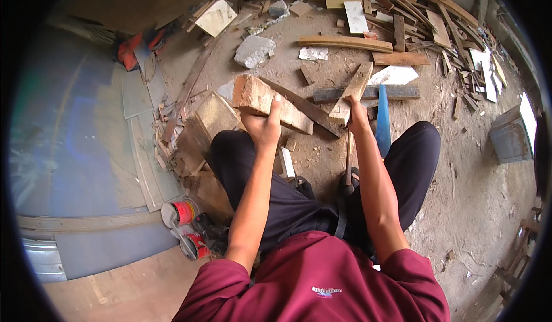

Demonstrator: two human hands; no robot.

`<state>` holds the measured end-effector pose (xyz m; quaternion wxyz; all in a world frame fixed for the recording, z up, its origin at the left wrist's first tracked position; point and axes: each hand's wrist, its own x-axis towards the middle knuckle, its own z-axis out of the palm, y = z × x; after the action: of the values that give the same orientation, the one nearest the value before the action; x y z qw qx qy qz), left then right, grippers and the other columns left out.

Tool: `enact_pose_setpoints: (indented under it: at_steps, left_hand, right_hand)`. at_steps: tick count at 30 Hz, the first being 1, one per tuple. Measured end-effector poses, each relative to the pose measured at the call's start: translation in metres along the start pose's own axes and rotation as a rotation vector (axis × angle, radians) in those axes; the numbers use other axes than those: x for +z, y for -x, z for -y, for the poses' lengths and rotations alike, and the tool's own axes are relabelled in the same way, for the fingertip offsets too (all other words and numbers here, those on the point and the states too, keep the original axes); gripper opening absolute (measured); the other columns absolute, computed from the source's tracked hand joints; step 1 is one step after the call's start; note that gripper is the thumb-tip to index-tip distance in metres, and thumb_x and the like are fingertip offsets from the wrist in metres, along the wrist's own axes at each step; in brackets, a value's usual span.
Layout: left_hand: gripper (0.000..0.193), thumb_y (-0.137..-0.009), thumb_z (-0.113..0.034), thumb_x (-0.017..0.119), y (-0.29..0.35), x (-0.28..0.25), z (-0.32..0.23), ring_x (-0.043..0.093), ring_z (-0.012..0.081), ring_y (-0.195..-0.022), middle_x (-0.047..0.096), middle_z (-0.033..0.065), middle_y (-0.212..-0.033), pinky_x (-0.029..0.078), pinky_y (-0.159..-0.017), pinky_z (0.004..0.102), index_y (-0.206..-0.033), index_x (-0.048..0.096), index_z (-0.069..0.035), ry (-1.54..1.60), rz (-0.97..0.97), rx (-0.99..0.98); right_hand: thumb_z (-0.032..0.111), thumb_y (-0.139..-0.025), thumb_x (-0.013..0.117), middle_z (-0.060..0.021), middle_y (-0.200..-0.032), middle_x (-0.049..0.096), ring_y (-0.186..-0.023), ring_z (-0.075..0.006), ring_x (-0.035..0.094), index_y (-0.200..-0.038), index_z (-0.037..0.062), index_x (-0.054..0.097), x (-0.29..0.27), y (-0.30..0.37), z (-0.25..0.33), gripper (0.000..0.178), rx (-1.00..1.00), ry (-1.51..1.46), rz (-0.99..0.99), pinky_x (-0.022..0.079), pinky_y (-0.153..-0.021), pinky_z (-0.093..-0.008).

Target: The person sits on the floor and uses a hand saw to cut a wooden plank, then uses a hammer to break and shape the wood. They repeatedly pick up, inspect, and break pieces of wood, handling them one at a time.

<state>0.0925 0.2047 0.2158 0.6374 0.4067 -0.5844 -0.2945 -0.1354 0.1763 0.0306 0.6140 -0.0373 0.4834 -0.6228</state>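
My left hand (263,126) is wrapped round a thick, rough wooden block (276,105), its sawn end tilted up toward the left. In my right hand (357,116) is a shorter light wooden piece (355,92), slanting away from me. The two pieces are apart, above the ground between my knees. Beside my right hand a blue tapering blade (383,118), like a handsaw's, points down near my right knee. Below that hand stands a thin brown stick (349,155); its upper end is hidden. A dark plank (305,108) lies behind the left block.
Another wood block (215,115) sits by my left knee. Grey concrete lumps (255,52) and long planks (345,43) lie ahead. Scrap wood (443,29) is heaped at far right. A grey bin (512,135) stands right; red cans (185,211) lie left.
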Motion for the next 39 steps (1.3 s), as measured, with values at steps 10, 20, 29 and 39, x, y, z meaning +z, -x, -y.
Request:
enact_pose_setpoints:
  at_steps: [10, 20, 29, 39]
  left_hand:
    - [0.04, -0.077, -0.003, 0.073, 0.033, 0.013, 0.032, 0.061, 0.0171, -0.091, 0.061, 0.0079, -0.101, 0.049, -0.082, 0.031, -0.112, 0.054, 0.002, -0.111, -0.014, 0.016]
    - [0.103, -0.073, -0.032, 0.087, 0.026, 0.0, 0.015, 0.044, 0.022, -0.119, 0.039, 0.0117, -0.13, 0.038, -0.103, 0.037, -0.144, 0.018, -0.002, 0.208, 0.08, 0.123]
    - [0.103, -0.07, -0.025, 0.089, 0.028, -0.017, 0.021, 0.043, 0.0213, -0.123, 0.039, 0.0106, -0.134, 0.036, -0.105, 0.0369, -0.144, 0.02, -0.003, 0.231, 0.102, 0.044]
    - [0.101, -0.07, -0.03, 0.088, 0.025, -0.025, 0.005, 0.047, 0.0205, -0.116, 0.043, 0.0116, -0.128, 0.042, -0.1, 0.0355, -0.142, 0.024, -0.002, 0.306, 0.039, 0.107]
  right_hand:
    - [0.028, -0.081, 0.066, -0.0134, -0.093, 0.065, -0.077, -0.0234, 0.066, -0.106, -0.0084, 0.061, -0.001, -0.014, -0.019, 0.045, -0.019, 0.132, -0.046, 0.053, -0.067, -0.0356]
    - [0.027, -0.081, 0.067, -0.0094, -0.093, 0.065, -0.079, -0.0209, 0.065, -0.102, 0.0006, 0.064, -0.003, -0.011, -0.018, 0.034, 0.012, 0.166, -0.081, 0.053, -0.068, -0.0358]
    - [0.03, -0.078, 0.069, -0.0075, -0.09, 0.064, -0.075, -0.0181, 0.063, -0.1, 0.0029, 0.065, 0.007, 0.006, -0.011, 0.035, 0.023, 0.194, -0.087, 0.048, -0.061, -0.0321]
    - [0.032, -0.079, 0.068, -0.0051, -0.086, 0.064, -0.07, -0.0175, 0.062, -0.1, 0.0037, 0.066, -0.003, -0.01, -0.013, 0.035, 0.013, 0.173, -0.091, 0.045, -0.057, -0.0325]
